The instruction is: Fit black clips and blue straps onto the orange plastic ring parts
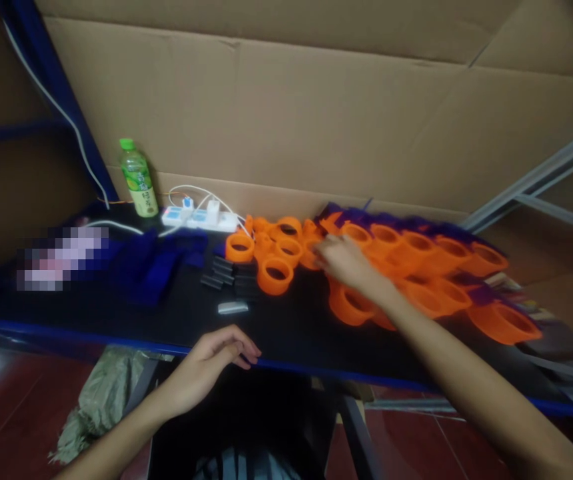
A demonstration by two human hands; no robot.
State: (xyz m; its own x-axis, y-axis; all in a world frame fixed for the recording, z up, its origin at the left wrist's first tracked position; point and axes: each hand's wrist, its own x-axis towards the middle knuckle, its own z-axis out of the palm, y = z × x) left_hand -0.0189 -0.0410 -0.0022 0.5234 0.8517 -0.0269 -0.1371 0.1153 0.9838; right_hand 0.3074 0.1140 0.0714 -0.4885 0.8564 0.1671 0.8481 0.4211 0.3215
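Orange rings, picking stage: right hand reaching into the cluster on the black table.
Right hand's fingers lie loosely spread over 1 ring; grasp unclear through blur. Left hand rests curled and empty at the table's front edge. Next move needs a firm pinch on 1 rim.

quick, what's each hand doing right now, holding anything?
Left hand: loosely curled at the table edge, holding nothing.
Right hand: reaching onto the orange rings; grip cannot be told.
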